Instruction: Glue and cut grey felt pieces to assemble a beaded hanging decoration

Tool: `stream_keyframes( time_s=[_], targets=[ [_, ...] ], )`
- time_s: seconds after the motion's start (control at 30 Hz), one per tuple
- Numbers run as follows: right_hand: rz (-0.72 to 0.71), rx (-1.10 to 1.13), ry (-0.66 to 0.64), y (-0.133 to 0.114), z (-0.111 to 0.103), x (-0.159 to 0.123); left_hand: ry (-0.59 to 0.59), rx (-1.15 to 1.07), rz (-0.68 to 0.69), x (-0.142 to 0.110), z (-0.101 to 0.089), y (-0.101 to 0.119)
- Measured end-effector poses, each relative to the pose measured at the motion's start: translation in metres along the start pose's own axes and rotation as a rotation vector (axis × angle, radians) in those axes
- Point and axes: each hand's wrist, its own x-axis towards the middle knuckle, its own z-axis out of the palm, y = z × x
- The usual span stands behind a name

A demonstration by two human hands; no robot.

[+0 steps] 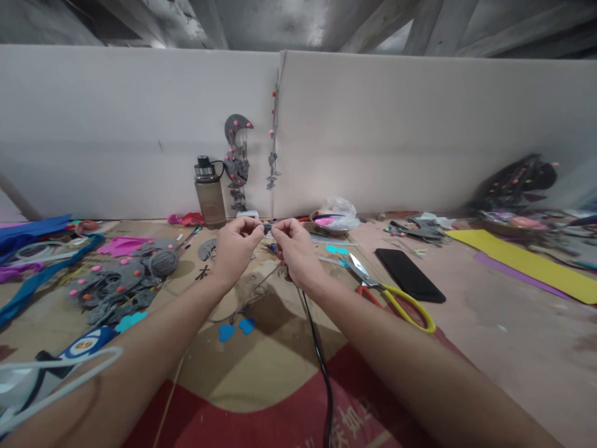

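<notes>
My left hand (pixel 239 246) and my right hand (pixel 297 249) are raised over the cardboard (pixel 224 373), fingertips pinched and facing each other with a small gap between. Whatever they pinch is too small and too far off to name. Beneath them a thin grey yarn strand (pixel 254 289) trails over the cardboard. Two blue felt hearts (pixel 237 330) lie on the cardboard nearer to me. A black cable (pixel 319 348) runs from below my right hand toward the front edge.
On the right lie scissors (pixel 389 292) with yellow and orange handles, a black phone (pixel 409 275) and a yellow sheet (pixel 527 258). Grey felt pieces with pink balls (pixel 114 280) are heaped at left. A bottle (pixel 209 193) stands against the white partition (pixel 396 130).
</notes>
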Motion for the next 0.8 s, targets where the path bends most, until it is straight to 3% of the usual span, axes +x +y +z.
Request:
stream_keyframes(
  time_s=[0.17,0.4,0.8],
  targets=[
    [-0.111,-0.174,0.034,-0.001,-0.004,0.0,0.003,-0.114,-0.044,0.0,0.003,-0.001],
    [-0.227,-0.366,0.07,-0.009,-0.004,-0.004,-0.006,-0.113,-0.052,0.0,0.002,0.001],
    [-0.286,-0.451,0.117,-0.009,-0.006,-0.005,-0.058,-0.097,-0.079,-0.002,0.002,0.004]
  ],
)
